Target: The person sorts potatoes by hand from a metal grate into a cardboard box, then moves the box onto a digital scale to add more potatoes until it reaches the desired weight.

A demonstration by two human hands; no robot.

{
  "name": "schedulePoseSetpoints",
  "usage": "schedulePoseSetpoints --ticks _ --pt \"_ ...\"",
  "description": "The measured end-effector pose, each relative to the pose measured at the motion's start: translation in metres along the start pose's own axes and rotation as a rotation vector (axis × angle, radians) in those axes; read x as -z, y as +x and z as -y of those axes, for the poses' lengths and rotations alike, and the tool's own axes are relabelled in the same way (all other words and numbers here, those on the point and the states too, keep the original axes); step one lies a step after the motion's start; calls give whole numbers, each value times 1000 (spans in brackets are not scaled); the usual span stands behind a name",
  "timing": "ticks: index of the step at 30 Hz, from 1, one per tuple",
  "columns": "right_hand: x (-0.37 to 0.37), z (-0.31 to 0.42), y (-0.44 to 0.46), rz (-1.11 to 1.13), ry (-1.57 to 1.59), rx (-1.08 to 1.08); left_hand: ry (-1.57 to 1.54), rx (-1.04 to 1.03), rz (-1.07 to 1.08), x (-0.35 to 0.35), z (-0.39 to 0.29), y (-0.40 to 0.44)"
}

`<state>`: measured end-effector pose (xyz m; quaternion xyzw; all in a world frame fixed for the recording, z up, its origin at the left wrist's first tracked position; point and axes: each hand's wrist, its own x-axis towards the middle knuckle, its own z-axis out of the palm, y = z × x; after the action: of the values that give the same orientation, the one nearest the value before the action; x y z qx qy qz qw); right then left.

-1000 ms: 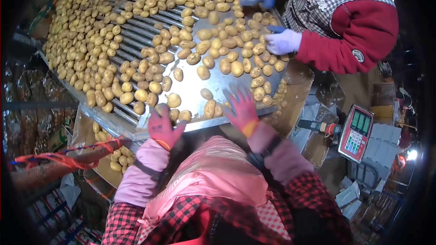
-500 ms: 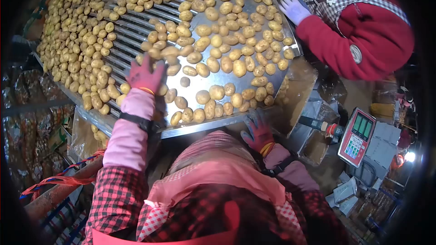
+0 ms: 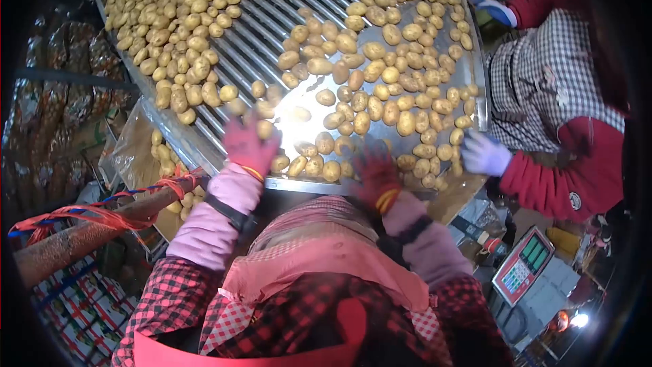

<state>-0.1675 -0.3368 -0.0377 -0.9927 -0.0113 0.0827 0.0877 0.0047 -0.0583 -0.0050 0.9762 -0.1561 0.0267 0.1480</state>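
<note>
Many loose potatoes [image 3: 405, 122] lie on a metal sorting table [image 3: 319, 92] with a slatted roller section [image 3: 248, 37]. My left hand [image 3: 250, 141], in a red glove, is near the front left edge with its fingers apart. A potato [image 3: 265, 129] lies right by its fingertips, and other potatoes just beyond it are blurred by motion. My right hand [image 3: 375, 173], in a red and dark glove, reaches over the front edge with fingers stretched out. Its fingertips are at the front row of potatoes; whether they touch one is hard to tell.
A co-worker in a checked apron [image 3: 543, 81] stands at the right edge, one gloved hand [image 3: 485, 153] by the table's corner. A digital scale [image 3: 523, 265] is at lower right. A rusty bar [image 3: 88, 234] wrapped in red twine juts in at left. Potatoes fill a box [image 3: 163, 156] below the left edge.
My right hand has risen from below the front edge onto the potatoes. My left hand has drawn back toward the edge. The view has shifted, and the co-worker's hand is now at the near corner.
</note>
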Motion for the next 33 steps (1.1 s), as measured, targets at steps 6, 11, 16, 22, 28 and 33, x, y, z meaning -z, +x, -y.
schedulePoseSetpoints --ticks 6,11,16,22,28,33 --pt "50 -72 76 -291 -79 -319 -343 -455 165 23 -21 -28" --pt "77 -30 233 -446 -22 2 -131 -118 -129 12 38 -18" --pt "67 3 330 -133 104 75 -146 -65 -74 15 32 -19" --pt "81 -1 166 -49 -28 407 -144 -82 -21 20 30 -19" --pt "81 -74 151 -6 -188 -285 -103 -110 -14 18 31 -15" --pt "101 -39 211 -446 11 5 -174 -93 -26 26 32 -15"
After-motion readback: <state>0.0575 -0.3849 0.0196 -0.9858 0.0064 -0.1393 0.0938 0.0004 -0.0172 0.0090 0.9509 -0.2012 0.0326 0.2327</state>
